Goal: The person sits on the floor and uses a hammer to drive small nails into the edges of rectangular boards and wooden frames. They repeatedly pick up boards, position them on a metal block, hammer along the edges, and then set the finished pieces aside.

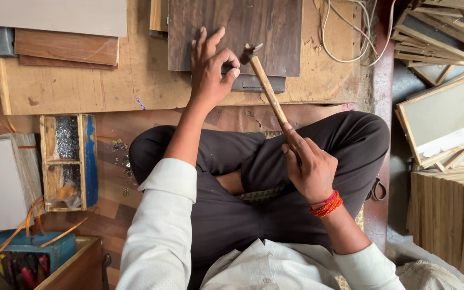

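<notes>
Right hand [312, 171] fist closed round hammer [267, 86] handle, head at 12 o'clock over dark wood panel [243, 32]; left hand [209, 72] fingers spread, pinching at panel's near edge; blue-sided nail box [71, 161] at 9 o'clock.

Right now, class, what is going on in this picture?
A person sits cross-legged on the floor at a low plywood board. The right hand grips a wooden-handled hammer, its head raised over the edge of a dark wood panel. The left hand rests on that panel, fingertips pinched together beside the hammer head. A small box of nails lies to the left.
</notes>
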Tool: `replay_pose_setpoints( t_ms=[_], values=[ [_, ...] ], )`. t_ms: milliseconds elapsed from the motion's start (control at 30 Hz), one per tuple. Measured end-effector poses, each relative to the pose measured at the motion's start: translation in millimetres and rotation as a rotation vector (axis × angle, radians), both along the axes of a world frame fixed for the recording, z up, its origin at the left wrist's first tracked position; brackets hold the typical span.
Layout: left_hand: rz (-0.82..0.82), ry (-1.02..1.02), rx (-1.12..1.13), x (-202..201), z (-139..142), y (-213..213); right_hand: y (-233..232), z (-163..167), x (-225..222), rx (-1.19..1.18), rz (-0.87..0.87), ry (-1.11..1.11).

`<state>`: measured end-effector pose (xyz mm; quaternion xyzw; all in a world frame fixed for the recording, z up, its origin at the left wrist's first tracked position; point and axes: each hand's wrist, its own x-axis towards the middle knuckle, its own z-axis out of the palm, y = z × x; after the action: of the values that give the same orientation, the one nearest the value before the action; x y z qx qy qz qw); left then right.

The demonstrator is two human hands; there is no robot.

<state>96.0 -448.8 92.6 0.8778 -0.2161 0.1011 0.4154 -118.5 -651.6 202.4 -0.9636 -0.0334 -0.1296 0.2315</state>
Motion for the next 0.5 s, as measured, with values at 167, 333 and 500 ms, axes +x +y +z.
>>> replay_pose_setpoints(
  t_ms=[167, 333, 500],
  values=[
    [0.013, 0.012, 0.060, 5.2, -1.1, -5.8, -2.1, 9.4, 6.2, -0.031, 0.035, 0.016],
    [0.005, 0.124, 0.077, 6.3, -2.9, -2.9, -2.4, 10.5, 0.0, 0.215, -0.025, -0.159],
    [-0.080, 0.107, -0.032, 4.0, -0.6, 7.4, -8.1, -1.8, 0.6, 0.187, 0.070, -0.087]
  ],
)
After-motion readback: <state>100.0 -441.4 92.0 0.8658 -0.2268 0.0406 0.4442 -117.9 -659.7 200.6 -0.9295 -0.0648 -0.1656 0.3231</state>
